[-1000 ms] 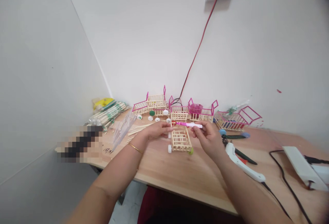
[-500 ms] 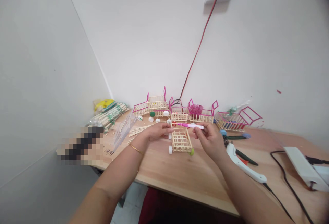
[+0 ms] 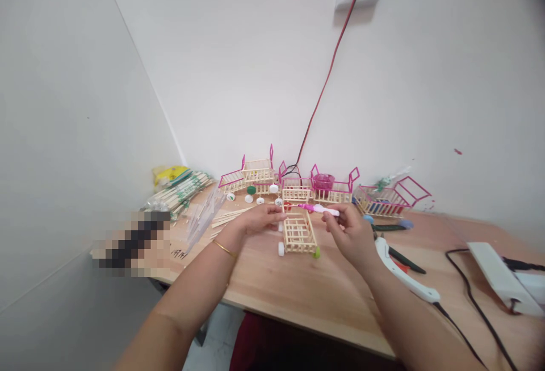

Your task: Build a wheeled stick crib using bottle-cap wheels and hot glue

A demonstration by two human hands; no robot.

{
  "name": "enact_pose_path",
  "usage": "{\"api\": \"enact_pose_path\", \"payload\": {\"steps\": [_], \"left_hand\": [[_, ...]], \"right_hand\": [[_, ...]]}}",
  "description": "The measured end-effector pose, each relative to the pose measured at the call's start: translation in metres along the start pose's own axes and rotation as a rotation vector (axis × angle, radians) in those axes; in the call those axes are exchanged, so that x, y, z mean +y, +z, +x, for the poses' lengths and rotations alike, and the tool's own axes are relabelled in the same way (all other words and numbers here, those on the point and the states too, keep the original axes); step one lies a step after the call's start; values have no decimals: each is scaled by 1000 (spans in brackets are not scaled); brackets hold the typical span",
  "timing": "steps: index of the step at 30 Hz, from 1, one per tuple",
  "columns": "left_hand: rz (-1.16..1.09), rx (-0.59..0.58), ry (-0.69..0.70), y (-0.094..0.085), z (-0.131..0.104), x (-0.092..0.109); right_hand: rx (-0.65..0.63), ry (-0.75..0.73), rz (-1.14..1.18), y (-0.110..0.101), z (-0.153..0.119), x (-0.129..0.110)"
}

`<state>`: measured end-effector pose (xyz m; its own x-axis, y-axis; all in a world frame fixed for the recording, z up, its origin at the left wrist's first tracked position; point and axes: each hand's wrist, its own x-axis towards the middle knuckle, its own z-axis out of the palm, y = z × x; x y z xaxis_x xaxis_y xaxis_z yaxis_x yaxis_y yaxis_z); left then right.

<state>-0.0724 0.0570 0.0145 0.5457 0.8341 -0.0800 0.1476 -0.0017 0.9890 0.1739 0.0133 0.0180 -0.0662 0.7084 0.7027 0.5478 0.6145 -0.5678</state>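
A small wooden stick cart (image 3: 300, 236) with white and green wheels stands in front of me on the table. My left hand (image 3: 263, 218) is closed at its far left corner, the fingertips gripping the frame there. Between the thumb and fingers of my right hand (image 3: 347, 228) is a slim pink-and-white paintbrush (image 3: 319, 209). It points left, with its tip over the cart's far edge; whether it touches the wood is too small to tell. Behind the cart, a cup of pink paint (image 3: 324, 182) sits among other stick carts (image 3: 297, 190) with pink rims and handles.
On the left lie bagged sticks (image 3: 181, 194), loose sticks (image 3: 227, 218) and clear plastic strips (image 3: 205, 218). To the right are a white corded tool (image 3: 406, 277), dark-handled pliers (image 3: 406, 258) and a white power strip (image 3: 502, 274). A pink-rimmed cart (image 3: 383, 203) stands at back right.
The paintbrush has shifted slightly to the right along the cart's far edge, with my right hand. My left hand keeps its place on the cart. The view has moved a little.
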Motion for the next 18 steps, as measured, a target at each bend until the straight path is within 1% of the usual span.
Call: {"api": "enact_pose_path", "payload": {"steps": [2, 5, 13, 15, 18], "left_hand": [[-2, -3, 2, 0, 0, 0], [-1, 1, 6, -1, 0, -1], [-5, -17, 5, 0, -2, 4], [-12, -12, 3, 1, -2, 5], [-14, -7, 3, 1, -2, 4]], "right_hand": [[14, -56, -66, 0, -1, -3], [14, -103, -99, 2, 0, -8], [-45, -188, -97, 16, -3, -17], [-46, -203, -119, 16, -3, -17], [-13, -212, -171, 11, -3, -16]]}}
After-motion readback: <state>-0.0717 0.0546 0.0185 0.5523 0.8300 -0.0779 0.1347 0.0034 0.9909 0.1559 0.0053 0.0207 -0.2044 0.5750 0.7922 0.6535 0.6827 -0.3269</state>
